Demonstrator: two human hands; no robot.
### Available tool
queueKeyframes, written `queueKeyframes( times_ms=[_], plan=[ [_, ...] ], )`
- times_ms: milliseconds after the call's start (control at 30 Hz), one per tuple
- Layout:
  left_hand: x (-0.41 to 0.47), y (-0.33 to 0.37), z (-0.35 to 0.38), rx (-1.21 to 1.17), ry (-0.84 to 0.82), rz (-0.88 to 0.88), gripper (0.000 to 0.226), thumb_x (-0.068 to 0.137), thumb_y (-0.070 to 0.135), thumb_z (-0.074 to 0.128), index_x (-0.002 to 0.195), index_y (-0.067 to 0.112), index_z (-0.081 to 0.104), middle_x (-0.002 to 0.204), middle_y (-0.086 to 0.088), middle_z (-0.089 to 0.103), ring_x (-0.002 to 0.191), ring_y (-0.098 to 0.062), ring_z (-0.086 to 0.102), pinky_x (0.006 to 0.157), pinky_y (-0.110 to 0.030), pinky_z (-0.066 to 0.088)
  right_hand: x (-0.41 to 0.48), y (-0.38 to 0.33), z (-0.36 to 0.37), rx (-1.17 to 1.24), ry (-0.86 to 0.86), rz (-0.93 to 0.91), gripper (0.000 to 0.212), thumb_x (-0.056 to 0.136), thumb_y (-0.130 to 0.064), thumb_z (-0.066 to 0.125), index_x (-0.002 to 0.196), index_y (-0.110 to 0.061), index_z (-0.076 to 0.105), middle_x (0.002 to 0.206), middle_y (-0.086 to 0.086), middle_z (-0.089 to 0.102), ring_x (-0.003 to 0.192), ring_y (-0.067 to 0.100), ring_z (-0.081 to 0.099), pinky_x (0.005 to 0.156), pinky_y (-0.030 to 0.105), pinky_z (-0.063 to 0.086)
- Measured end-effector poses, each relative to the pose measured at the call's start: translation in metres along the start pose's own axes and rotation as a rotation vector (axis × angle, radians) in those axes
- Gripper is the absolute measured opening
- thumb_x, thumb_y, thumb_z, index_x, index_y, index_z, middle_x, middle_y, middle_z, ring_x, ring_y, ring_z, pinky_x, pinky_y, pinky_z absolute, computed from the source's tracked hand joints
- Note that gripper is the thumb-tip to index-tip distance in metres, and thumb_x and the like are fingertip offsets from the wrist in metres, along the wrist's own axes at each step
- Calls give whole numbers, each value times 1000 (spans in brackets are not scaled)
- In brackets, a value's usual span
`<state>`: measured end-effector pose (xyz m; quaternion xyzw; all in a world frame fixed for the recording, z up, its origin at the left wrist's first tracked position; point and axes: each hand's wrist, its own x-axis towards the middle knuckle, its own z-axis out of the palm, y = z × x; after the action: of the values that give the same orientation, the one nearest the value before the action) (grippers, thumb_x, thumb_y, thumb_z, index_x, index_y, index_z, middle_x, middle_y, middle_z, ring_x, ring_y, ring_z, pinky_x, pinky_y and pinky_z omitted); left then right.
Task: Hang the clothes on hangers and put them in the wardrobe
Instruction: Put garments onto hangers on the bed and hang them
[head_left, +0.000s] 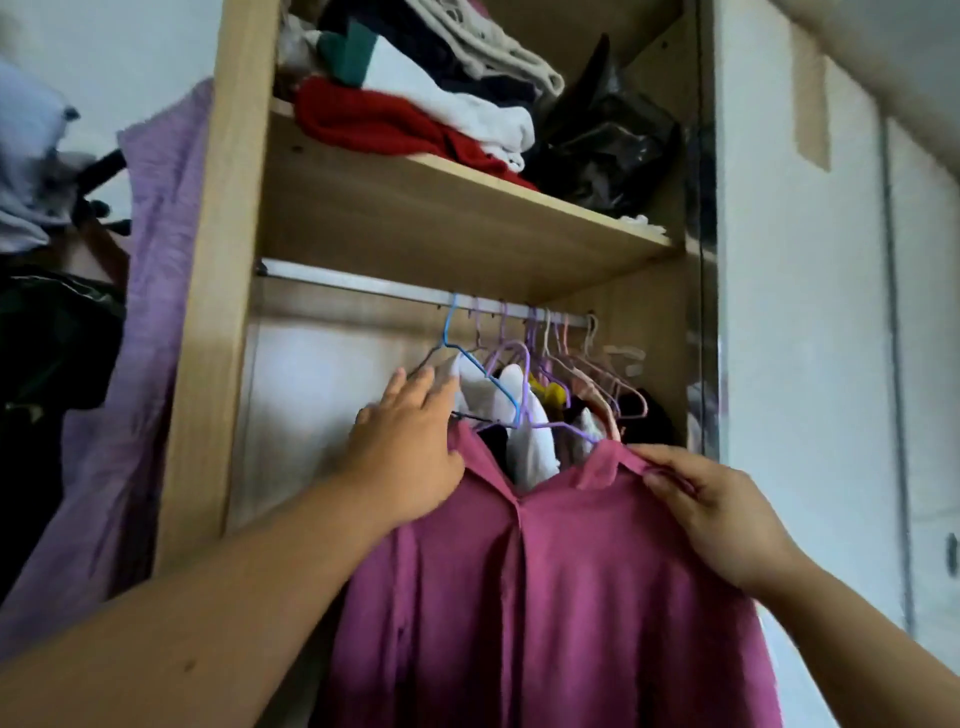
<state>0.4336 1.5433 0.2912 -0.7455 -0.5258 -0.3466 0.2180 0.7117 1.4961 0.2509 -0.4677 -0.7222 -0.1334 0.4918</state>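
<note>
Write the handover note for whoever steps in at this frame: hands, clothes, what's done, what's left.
Left hand: open, fingers straight, by the near shoulder of the magenta shirt, touching the white garment behind it.
Right hand: pinches the shirt's other shoulder.
Shirt: on a purple hanger at the crowded end of the wardrobe rail. The hook seems to be on the rail, but that is not certain.
Done: shirt on hanger.
Left: check the hook, settle the shoulders, let go.
</note>
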Motion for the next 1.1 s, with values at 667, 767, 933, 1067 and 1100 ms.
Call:
queueKeyframes(
  times_ms=[667, 767, 933, 1067, 1100],
  plan=[
    [-178, 44, 132, -725, -505, 515, 23, 89, 42, 56, 84, 23, 47, 91, -6, 58, 91, -32, 60, 69, -36, 42, -326, -196, -39, -752, -57, 800, 53, 70, -66, 55, 120, -55, 40, 103, -16, 66, 94, 8, 62, 79, 25, 47],
    [-213, 52, 117, -816, -461, 626, 22, 87, 42, 61, 80, 29, 45, 77, 4, 52, 85, -27, 60, 60, -32, 32, -378, -235, -31, -708, 21, 1021, 47, 74, -73, 42, 114, -51, 48, 100, -14, 67, 95, 10, 61, 83, 31, 49],
    [-285, 83, 87, -890, -587, 901, 15, 85, 45, 60, 87, 33, 51, 82, 6, 56, 85, -24, 58, 67, -32, 39, -468, -318, -23, -638, 89, 1324, 25, 93, -44, 48, 72, -56, 53, 63, -30, 54, 66, 0, 46, 61, 10, 37],
    [-360, 122, 61, -904, -708, 1135, 14, 84, 42, 62, 85, 33, 51, 90, 1, 61, 92, -25, 60, 68, -33, 41, -543, -392, -23, -611, 189, 1590, 22, 93, -46, 48, 74, -52, 57, 64, -23, 58, 67, 3, 51, 63, 15, 40],
    [-379, 132, 55, -903, -738, 1189, 15, 84, 42, 62, 82, 34, 49, 90, 0, 61, 93, -24, 60, 68, -32, 41, -560, -409, -25, -612, 218, 1649, 19, 93, -47, 48, 77, -51, 58, 67, -23, 60, 69, 2, 54, 64, 17, 42]
  ],
)
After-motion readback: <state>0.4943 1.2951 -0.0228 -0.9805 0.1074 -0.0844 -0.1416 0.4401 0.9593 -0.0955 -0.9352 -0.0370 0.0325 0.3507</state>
